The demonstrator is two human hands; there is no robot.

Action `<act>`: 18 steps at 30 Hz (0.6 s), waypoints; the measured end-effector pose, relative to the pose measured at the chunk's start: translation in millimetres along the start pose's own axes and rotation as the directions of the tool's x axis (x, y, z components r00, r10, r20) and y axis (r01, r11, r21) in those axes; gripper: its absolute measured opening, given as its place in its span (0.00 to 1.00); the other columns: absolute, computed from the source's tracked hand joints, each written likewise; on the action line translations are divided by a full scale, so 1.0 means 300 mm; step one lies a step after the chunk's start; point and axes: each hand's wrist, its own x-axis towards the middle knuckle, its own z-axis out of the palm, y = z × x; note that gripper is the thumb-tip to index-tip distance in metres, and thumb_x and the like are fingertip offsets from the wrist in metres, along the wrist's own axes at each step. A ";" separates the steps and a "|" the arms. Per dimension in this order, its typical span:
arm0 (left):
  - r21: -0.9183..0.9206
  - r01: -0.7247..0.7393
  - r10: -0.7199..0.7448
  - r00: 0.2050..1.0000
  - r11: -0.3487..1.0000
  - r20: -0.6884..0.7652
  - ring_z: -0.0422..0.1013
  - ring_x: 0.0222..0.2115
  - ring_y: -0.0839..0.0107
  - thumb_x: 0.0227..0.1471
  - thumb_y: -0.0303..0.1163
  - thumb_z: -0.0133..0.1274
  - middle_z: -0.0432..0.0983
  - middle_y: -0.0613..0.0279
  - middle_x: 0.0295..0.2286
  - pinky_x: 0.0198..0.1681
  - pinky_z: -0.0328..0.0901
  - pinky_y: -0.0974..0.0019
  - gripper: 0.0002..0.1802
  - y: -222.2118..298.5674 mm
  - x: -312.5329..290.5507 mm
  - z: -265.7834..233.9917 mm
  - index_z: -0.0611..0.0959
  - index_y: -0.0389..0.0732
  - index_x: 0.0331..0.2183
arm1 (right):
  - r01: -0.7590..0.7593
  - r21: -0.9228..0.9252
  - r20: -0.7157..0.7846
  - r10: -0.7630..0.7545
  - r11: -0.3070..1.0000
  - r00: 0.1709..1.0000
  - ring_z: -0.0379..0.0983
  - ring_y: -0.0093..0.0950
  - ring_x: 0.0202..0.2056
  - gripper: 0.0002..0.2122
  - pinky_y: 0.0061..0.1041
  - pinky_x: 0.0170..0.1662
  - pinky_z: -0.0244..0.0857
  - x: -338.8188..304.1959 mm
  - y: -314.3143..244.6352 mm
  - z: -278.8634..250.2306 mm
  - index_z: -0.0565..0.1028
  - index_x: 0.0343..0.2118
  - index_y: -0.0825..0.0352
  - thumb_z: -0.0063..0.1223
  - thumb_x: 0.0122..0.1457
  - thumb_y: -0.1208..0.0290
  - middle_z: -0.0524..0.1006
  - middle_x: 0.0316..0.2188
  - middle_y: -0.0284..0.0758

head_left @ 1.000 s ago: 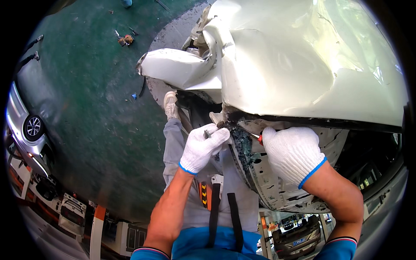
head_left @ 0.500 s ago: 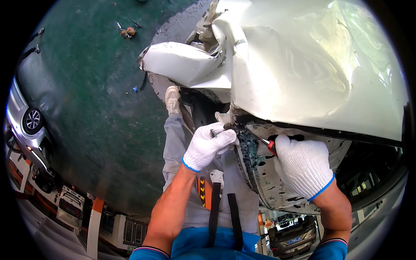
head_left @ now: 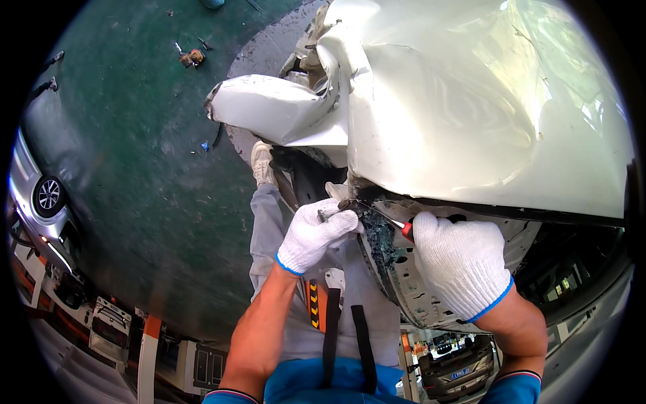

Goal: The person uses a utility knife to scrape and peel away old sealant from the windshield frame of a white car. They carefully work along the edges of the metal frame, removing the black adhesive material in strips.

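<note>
My right hand [head_left: 464, 262], in a white knit glove with a blue cuff, is closed round a screwdriver [head_left: 408, 230] with a red and black handle. Its thin metal shaft points left along the damaged edge of a white car panel [head_left: 444, 128]. My left hand [head_left: 313, 232], gloved the same way, is closed at the panel's corner beside the shaft's tip. A small dark piece [head_left: 345, 204] shows at its fingertips; I cannot tell whether it is loose or fixed. Crumbled bluish-black glass-like bits [head_left: 380, 239] lie on the perforated inner metal [head_left: 431, 286] between my hands.
A crumpled white flap [head_left: 269, 104] juts out to the left. On the green floor [head_left: 148, 175] lie an orange-and-black power tool [head_left: 192, 58] and a small blue scrap [head_left: 205, 145]. A silver car [head_left: 44, 195] stands at the far left. My shoe [head_left: 262, 161] is near the panel.
The whole view has shifted slightly, with the panel lying a little lower and further left. The screwdriver's shaft now reaches nearer to my left fingertips. Both hands keep their closed grip.
</note>
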 end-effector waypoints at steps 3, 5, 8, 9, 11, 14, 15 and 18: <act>-0.001 -0.010 0.010 1.000 1.000 0.004 0.63 0.16 0.82 0.61 0.36 0.60 0.80 0.64 0.24 0.18 0.56 0.74 0.12 0.003 0.002 -0.003 0.83 0.36 0.33 | -0.018 -0.028 -0.012 0.017 0.999 1.000 0.79 0.35 0.19 0.07 0.34 0.20 0.67 0.010 -0.008 -0.001 0.74 0.30 0.66 0.59 0.49 0.71 0.77 0.17 0.37; -0.010 0.001 -0.001 1.000 1.000 0.002 0.63 0.16 0.82 0.60 0.36 0.60 0.81 0.63 0.25 0.18 0.56 0.74 0.11 0.001 0.005 -0.003 0.84 0.37 0.33 | 0.002 -0.011 -0.020 -0.002 1.000 1.000 0.79 0.35 0.19 0.07 0.34 0.20 0.67 0.014 -0.004 0.000 0.74 0.30 0.67 0.59 0.50 0.71 0.77 0.17 0.38; -0.023 -0.002 0.002 1.000 1.000 0.006 0.62 0.16 0.82 0.60 0.36 0.61 0.80 0.64 0.24 0.18 0.55 0.74 0.11 0.001 0.004 -0.002 0.83 0.37 0.33 | 0.017 0.018 -0.027 -0.017 1.000 1.000 0.77 0.37 0.18 0.05 0.36 0.21 0.66 0.023 -0.006 -0.001 0.73 0.29 0.65 0.57 0.51 0.72 0.76 0.17 0.37; -0.029 -0.007 0.007 1.000 1.000 0.009 0.62 0.16 0.83 0.60 0.36 0.61 0.79 0.65 0.23 0.18 0.55 0.74 0.11 0.001 0.004 -0.002 0.83 0.37 0.33 | 0.020 0.026 -0.029 -0.020 0.999 0.999 0.76 0.38 0.18 0.05 0.37 0.21 0.66 0.028 -0.006 -0.002 0.72 0.29 0.63 0.56 0.52 0.72 0.76 0.17 0.36; -0.020 -0.009 0.009 1.000 1.000 0.015 0.61 0.15 0.83 0.60 0.36 0.61 0.76 0.68 0.21 0.18 0.54 0.75 0.11 0.006 0.006 -0.005 0.83 0.38 0.33 | 0.017 0.006 -0.015 -0.017 1.000 1.000 0.76 0.38 0.18 0.04 0.37 0.21 0.66 0.037 -0.009 -0.007 0.72 0.29 0.63 0.55 0.52 0.72 0.76 0.17 0.36; -0.015 0.021 -0.020 0.999 1.000 0.024 0.61 0.19 0.85 0.61 0.35 0.61 0.74 0.72 0.21 0.22 0.54 0.75 0.11 0.028 -0.001 -0.009 0.86 0.37 0.31 | 0.035 -0.001 -0.017 -0.035 0.999 0.999 0.76 0.38 0.18 0.04 0.37 0.21 0.66 0.035 0.000 -0.006 0.72 0.29 0.64 0.55 0.52 0.72 0.76 0.17 0.36; -0.012 0.036 -0.036 0.999 0.999 0.028 0.62 0.21 0.86 0.61 0.35 0.61 0.74 0.74 0.21 0.23 0.55 0.75 0.12 0.035 -0.004 -0.015 0.87 0.36 0.30 | 0.045 0.001 -0.022 -0.045 0.999 0.999 0.76 0.38 0.18 0.04 0.38 0.21 0.66 0.037 -0.001 -0.003 0.73 0.29 0.64 0.55 0.52 0.72 0.76 0.17 0.36; 0.031 -0.026 0.026 1.000 0.999 0.008 0.66 0.24 0.87 0.60 0.33 0.63 0.77 0.73 0.24 0.26 0.59 0.76 0.09 0.002 0.006 -0.025 0.87 0.36 0.32 | -0.050 -0.008 0.025 0.050 0.999 0.998 0.76 0.38 0.18 0.05 0.38 0.21 0.65 0.008 -0.009 0.053 0.73 0.29 0.65 0.56 0.52 0.71 0.75 0.17 0.37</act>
